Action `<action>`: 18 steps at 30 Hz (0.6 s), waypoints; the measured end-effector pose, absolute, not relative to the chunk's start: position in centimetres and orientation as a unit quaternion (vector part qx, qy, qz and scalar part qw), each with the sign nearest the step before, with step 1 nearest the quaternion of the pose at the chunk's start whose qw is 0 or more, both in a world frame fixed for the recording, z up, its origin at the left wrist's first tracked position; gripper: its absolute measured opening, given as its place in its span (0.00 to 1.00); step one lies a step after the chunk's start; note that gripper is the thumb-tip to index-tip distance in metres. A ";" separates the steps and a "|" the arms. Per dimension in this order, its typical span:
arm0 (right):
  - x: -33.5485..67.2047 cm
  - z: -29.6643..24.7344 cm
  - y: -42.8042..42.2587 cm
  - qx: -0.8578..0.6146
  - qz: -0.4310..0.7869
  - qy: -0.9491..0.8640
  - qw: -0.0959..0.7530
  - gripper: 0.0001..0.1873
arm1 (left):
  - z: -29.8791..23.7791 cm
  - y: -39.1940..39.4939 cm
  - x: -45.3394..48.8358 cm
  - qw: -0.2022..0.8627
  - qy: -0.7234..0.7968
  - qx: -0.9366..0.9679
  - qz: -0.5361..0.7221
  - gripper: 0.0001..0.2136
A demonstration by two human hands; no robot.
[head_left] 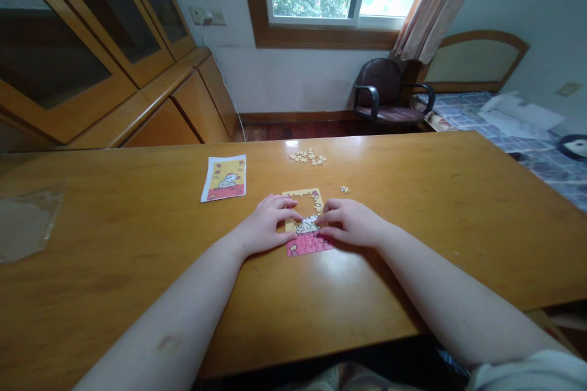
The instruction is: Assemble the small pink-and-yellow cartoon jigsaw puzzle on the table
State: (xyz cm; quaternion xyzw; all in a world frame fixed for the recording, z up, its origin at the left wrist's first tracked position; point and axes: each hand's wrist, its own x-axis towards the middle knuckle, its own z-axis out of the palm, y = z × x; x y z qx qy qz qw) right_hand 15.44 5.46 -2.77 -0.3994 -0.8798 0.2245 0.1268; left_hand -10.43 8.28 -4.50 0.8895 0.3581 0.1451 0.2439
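Note:
A partly assembled jigsaw puzzle (pixel 309 245) lies flat on the table in front of me, with a pink lower part, a white cartoon figure in the middle and a yellow border. Bare table shows through a gap in its upper middle. My left hand (pixel 266 224) rests over the puzzle's left edge, fingers spread and the index fingertip near the white figure. From the other side, my right hand (pixel 355 222) touches the right edge, its index fingertip at the white pieces and its thumb lower down. No piece is visible between its fingers.
Loose puzzle pieces (pixel 308 157) lie in a group beyond the puzzle, and a small cluster of pieces (pixel 344 189) sits above my right hand. A reference picture (pixel 224 178) lies to the left. Clear plastic (pixel 27 220) is at the table's far left. A chair (pixel 387 95) stands behind the table.

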 end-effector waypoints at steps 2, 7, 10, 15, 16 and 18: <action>15.4 -2.8 5.4 -0.400 0.222 -0.880 0.125 0.14 | -4.4 8.3 -10.4 0.243 0.358 0.890 0.145 0.13; 15.4 -2.8 5.4 -0.411 0.212 -0.878 0.126 0.16 | -4.4 8.2 -10.4 0.240 0.361 0.890 0.139 0.14; 15.3 -2.7 5.3 -0.422 0.211 -0.874 0.121 0.17 | -4.4 8.3 -10.5 0.238 0.361 0.891 0.138 0.14; 15.1 -2.7 5.3 -0.429 0.208 -0.872 0.114 0.17 | -4.4 8.2 -10.5 0.236 0.360 0.893 0.135 0.14; 15.1 -2.7 5.3 -0.428 0.206 -0.873 0.113 0.18 | -4.4 8.2 -10.4 0.235 0.360 0.893 0.135 0.14; 15.1 -2.9 5.3 -0.426 0.202 -0.875 0.110 0.18 | -4.4 8.2 -10.4 0.236 0.360 0.893 0.134 0.14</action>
